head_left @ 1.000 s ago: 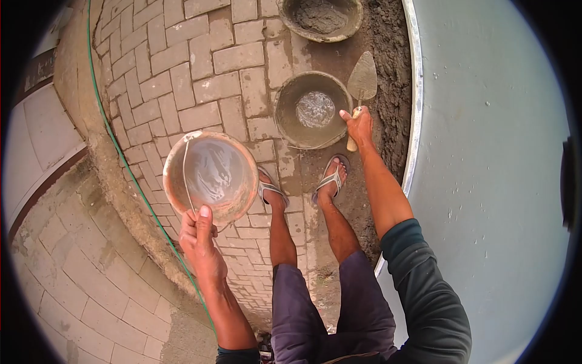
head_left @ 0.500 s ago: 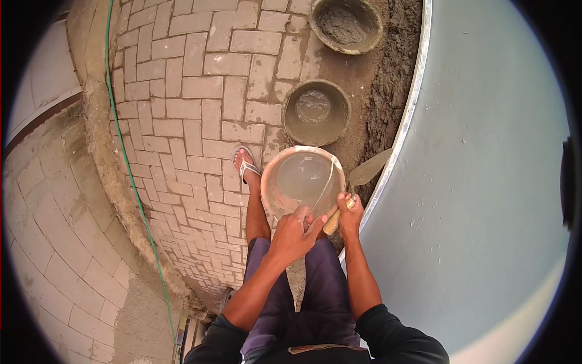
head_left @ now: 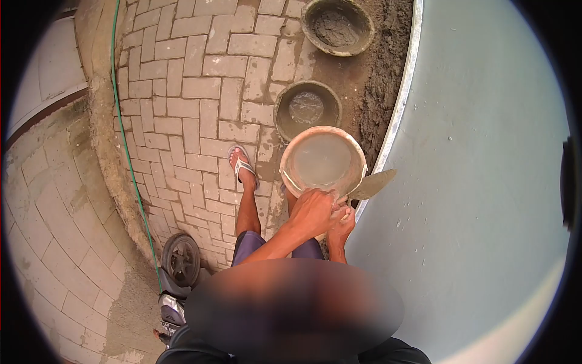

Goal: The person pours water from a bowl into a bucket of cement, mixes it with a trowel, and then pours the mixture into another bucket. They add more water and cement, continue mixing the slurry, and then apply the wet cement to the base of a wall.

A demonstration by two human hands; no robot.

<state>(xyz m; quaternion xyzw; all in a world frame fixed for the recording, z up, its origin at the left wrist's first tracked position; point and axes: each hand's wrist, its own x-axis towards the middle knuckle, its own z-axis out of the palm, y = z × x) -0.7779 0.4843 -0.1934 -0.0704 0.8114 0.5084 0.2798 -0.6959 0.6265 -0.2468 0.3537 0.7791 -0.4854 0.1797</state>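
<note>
Water (head_left: 321,159) sits unpoured in the round orange plastic bucket (head_left: 359,173) over the paving (head_left: 200,91); the left hand (head_left: 312,212) has its grip clamped on the rim at 6 o'clock, the right hand (head_left: 341,229) on the steel trowel (head_left: 374,183).

soft even daylight, strong fisheye curvature, black corners, blurred patch at bottom.

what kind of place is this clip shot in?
Likely an outdoor masonry or plastering site: a mortar pan on brick paving, a trowel in the right hand, a bucket in the left hand, beside a smooth grey wall.
</note>
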